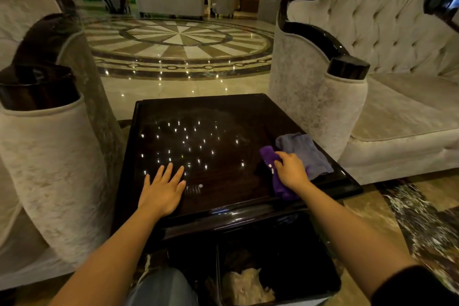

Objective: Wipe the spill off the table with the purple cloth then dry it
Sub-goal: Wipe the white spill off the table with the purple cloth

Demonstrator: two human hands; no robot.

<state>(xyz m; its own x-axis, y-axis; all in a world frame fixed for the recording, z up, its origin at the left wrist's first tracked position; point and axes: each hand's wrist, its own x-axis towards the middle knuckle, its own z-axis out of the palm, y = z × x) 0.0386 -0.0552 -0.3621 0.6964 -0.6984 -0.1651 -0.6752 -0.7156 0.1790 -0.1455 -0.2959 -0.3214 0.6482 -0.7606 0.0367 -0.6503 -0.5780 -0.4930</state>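
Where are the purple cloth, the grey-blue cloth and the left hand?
purple cloth (269, 156): head view, its far end beyond the fingers.
grey-blue cloth (301, 145): head view, middle of its far half.
left hand (162, 192): head view, back of the hand.

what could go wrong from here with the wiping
1. The right hand holds the purple cloth at the table's right side, while a small white spot with streaks sits beside the left hand; it could be missed.
2. The grey-blue cloth lies touching the purple one, near the table's right edge; a sweep might drag it along or push it off.
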